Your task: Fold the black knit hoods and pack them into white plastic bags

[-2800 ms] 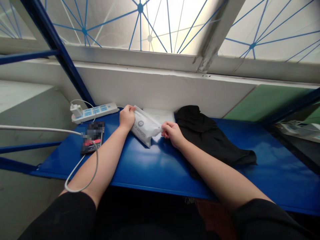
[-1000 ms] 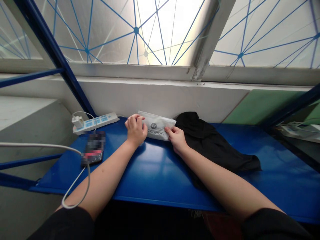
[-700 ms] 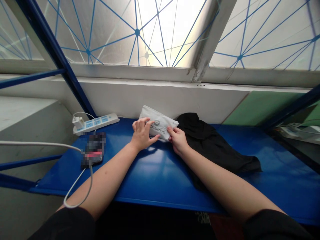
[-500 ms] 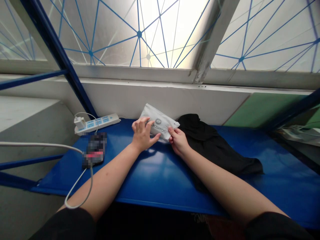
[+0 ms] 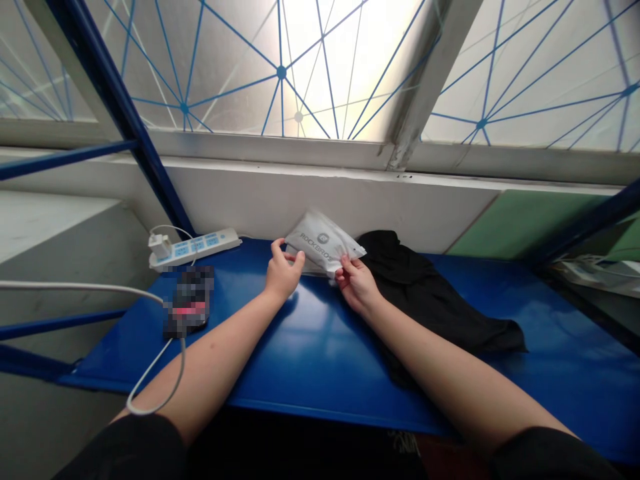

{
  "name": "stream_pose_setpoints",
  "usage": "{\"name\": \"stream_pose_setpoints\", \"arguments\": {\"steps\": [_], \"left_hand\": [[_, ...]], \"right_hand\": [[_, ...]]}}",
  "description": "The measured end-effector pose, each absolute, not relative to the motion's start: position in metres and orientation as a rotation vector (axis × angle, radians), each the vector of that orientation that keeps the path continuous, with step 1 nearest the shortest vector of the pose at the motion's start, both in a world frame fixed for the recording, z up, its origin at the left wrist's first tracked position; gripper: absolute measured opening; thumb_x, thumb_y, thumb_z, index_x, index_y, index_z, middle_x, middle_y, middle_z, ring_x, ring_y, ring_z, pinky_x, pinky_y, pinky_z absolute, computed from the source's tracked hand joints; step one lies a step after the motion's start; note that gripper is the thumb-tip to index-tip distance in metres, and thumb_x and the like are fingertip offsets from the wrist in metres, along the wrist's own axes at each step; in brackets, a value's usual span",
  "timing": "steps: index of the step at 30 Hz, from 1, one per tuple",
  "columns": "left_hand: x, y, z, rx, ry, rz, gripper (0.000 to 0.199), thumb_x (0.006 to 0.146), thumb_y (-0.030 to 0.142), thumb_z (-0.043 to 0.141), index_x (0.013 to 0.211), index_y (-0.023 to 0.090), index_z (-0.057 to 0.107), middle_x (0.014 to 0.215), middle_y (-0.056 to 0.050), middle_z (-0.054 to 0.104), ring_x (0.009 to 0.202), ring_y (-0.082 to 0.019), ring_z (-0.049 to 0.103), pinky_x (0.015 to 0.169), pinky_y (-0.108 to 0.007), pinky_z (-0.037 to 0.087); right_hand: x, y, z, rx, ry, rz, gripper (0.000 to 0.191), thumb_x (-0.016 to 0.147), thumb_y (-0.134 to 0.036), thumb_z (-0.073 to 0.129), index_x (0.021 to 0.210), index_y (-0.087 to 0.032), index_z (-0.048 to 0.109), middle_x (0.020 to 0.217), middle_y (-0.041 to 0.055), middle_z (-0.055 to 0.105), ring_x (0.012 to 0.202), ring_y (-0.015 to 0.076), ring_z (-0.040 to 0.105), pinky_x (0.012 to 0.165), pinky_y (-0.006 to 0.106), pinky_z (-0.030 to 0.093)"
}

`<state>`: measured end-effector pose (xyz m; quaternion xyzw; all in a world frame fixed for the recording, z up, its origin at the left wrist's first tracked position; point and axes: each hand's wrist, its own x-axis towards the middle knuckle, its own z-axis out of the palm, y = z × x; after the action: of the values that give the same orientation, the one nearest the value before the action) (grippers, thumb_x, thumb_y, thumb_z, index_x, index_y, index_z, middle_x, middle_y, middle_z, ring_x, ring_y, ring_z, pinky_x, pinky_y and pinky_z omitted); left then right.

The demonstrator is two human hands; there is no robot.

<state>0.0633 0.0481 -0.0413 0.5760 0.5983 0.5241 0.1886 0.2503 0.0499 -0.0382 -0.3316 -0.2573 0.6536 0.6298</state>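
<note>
Leftmost, a pale grey box-like block [image 5: 55, 230] stands beside a slanting blue metal post [image 5: 117, 110]. Near it, a white cable [image 5: 90, 287] runs in from the edge to a dark, rectangular phone [image 5: 193, 313], its screen pixelated, and a pale loop hangs over the person's left forearm. Behind the phone, a long white power strip with blue sockets [image 5: 200, 248] lies against the wall, a white plug [image 5: 160, 247] in its left end. Next comes the left hand [image 5: 283, 275], its fingers curved and parted, a gap showing between thumb and forefinger; whether they touch anything cannot be told. Just beside it, near the middle of the glossy blue tabletop [image 5: 280, 353], a whitish, soft-looking pouch lettered ROCKBROS [image 5: 317, 243] is tilted, its right end lower. The right hand [image 5: 358, 285] has that lower right corner pinched between thumb and fingers. Further right, a crumpled black cloth [image 5: 445, 303] spreads across the tabletop, partly behind the right forearm, with a flat green panel [image 5: 520, 223] on the wall beyond.
</note>
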Motion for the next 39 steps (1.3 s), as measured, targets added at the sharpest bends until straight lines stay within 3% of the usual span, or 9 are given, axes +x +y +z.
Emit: {"name": "stream_pose_setpoints", "arguments": {"steps": [3, 6, 13, 23, 28, 35, 39], "left_hand": [[0.066, 0.042, -0.039, 1.628, 1.627, 1.385, 0.072, 0.089, 0.053, 0.062, 0.146, 0.018, 0.037, 0.082, -0.005, 0.073, 0.078, -0.026, 0.072, 0.077, -0.037, 0.055], [0.068, 0.042, -0.040, 1.615, 1.484, 1.483, 0.081, 0.087, 0.050, 0.067, 0.152, 0.019, 0.029, 0.099, -0.009, 0.075, 0.086, -0.025, 0.074, 0.079, -0.036, 0.057], [0.065, 0.055, -0.054, 1.597, 1.401, 1.649, 0.075, 0.088, 0.036, 0.066, 0.151, 0.024, 0.027, 0.132, -0.014, 0.063, 0.111, -0.027, 0.069, 0.094, -0.042, 0.058], [0.062, 0.058, -0.054, 1.594, 1.338, 1.687, 0.070, 0.088, 0.018, 0.055, 0.149, 0.023, 0.021, 0.136, -0.015, 0.058, 0.114, -0.024, 0.067, 0.095, -0.041, 0.058], [0.057, 0.060, -0.051, 1.495, 1.483, 1.736, 0.071, 0.081, 0.015, 0.056, 0.146, 0.022, 0.028, 0.131, -0.014, 0.062, 0.113, -0.025, 0.067, 0.097, -0.043, 0.056], [0.049, 0.068, -0.054, 1.497, 1.705, 1.788, 0.071, 0.080, 0.015, 0.057, 0.146, 0.023, 0.031, 0.127, -0.013, 0.064, 0.112, -0.026, 0.067, 0.095, -0.042, 0.057], [0.029, 0.078, -0.043, 1.476, 1.783, 1.814, 0.063, 0.080, 0.015, 0.053, 0.142, 0.024, 0.043, 0.132, -0.010, 0.064, 0.121, -0.025, 0.063, 0.103, -0.038, 0.052]], "right_hand": [[0.250, 0.045, -0.035, -0.713, -0.619, 1.538, 0.031, 0.069, -0.026, 0.090, 0.083, -0.020, 0.063, 0.067, -0.0053, 0.059, 0.052, 0.0066, 0.054, 0.042, 0.015, 0.044], [0.250, 0.041, -0.033, -0.715, -0.722, 1.641, 0.029, 0.070, -0.027, 0.089, 0.084, -0.020, 0.065, 0.068, -0.0038, 0.062, 0.056, 0.0090, 0.059, 0.047, 0.017, 0.049], [0.251, 0.037, -0.037, -0.782, -0.966, 1.793, 0.030, 0.072, -0.031, 0.088, 0.089, -0.013, 0.071, 0.067, 0.0026, 0.068, 0.057, 0.0105, 0.062, 0.059, 0.020, 0.055], [0.250, 0.039, -0.037, -0.819, -0.907, 1.698, 0.031, 0.072, -0.024, 0.084, 0.096, -0.017, 0.066, 0.078, 0.0022, 0.071, 0.056, 0.0104, 0.063, 0.051, 0.020, 0.053], [0.251, 0.041, -0.037, -0.836, -0.848, 1.673, 0.038, 0.069, -0.021, 0.084, 0.100, -0.020, 0.062, 0.088, 0.0018, 0.073, 0.055, 0.0097, 0.063, 0.050, 0.020, 0.053], [0.252, 0.041, -0.035, -0.878, -0.822, 1.681, 0.040, 0.071, -0.019, 0.083, 0.103, -0.021, 0.059, 0.108, 0.0102, 0.075, 0.056, 0.0112, 0.064, 0.050, 0.024, 0.055], [0.252, 0.041, -0.034, -0.892, -0.795, 1.678, 0.045, 0.071, -0.017, 0.082, 0.108, -0.020, 0.057, 0.108, 0.0114, 0.075, 0.056, 0.0118, 0.064, 0.050, 0.025, 0.056]]}}
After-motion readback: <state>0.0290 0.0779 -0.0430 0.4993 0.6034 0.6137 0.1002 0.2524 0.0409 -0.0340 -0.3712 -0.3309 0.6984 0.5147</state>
